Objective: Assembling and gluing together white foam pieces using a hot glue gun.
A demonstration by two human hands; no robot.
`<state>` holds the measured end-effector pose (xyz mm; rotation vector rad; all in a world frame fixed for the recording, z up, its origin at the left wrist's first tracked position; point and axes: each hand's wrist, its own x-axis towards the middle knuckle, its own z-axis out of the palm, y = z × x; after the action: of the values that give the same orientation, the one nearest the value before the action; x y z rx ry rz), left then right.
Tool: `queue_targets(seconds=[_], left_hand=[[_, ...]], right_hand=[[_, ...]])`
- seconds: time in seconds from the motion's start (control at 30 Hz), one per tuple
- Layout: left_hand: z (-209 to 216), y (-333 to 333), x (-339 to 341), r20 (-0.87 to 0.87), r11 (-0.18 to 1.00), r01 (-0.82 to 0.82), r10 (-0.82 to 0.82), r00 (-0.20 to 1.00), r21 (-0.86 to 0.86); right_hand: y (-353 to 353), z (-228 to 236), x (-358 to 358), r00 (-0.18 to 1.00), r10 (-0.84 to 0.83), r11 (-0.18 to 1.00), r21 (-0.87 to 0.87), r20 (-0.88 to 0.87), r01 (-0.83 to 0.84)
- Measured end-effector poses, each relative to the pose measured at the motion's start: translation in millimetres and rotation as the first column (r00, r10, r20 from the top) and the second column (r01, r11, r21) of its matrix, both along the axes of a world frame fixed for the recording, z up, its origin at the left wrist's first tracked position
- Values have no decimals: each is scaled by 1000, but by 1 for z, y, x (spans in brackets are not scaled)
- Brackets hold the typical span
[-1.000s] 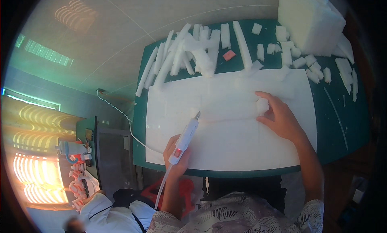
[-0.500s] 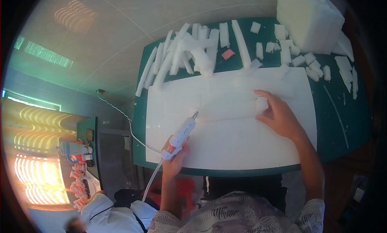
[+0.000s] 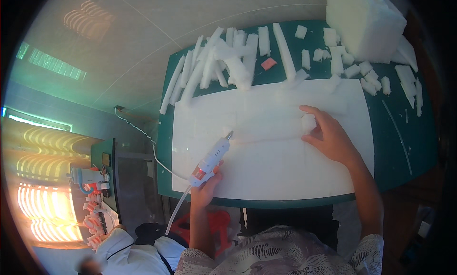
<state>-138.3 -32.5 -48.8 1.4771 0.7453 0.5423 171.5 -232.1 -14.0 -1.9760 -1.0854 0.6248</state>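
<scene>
Though tilted, glue gun (image 3: 212,157) looks white.

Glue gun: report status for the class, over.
Left grip holding glue gun, nozzle pointing away. Right grip around white foam piece, white sheet beneath. Foam strips crowding sheet's far edge.

The glue gun (image 3: 205,168) is made of smooth white plastic and tipped with shiny metal. Its glue stick (image 3: 178,213) is smooth and cloudy. Rough white foam is seen in the held lump (image 3: 308,123), the strips (image 3: 194,82) along the green tabletop (image 3: 386,158)'s far edge and the big block (image 3: 362,30) at its far right corner. A matt finish is seen on the tabletop, a smooth one on the white board (image 3: 273,172).
</scene>
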Motion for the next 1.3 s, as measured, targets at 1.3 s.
queue_targets(seconds=[1.3], left_hand=[[9, 22, 0, 109, 973, 24, 1, 994, -229]], right_hand=[[-1, -5, 0, 999, 13, 998, 61, 34, -16]])
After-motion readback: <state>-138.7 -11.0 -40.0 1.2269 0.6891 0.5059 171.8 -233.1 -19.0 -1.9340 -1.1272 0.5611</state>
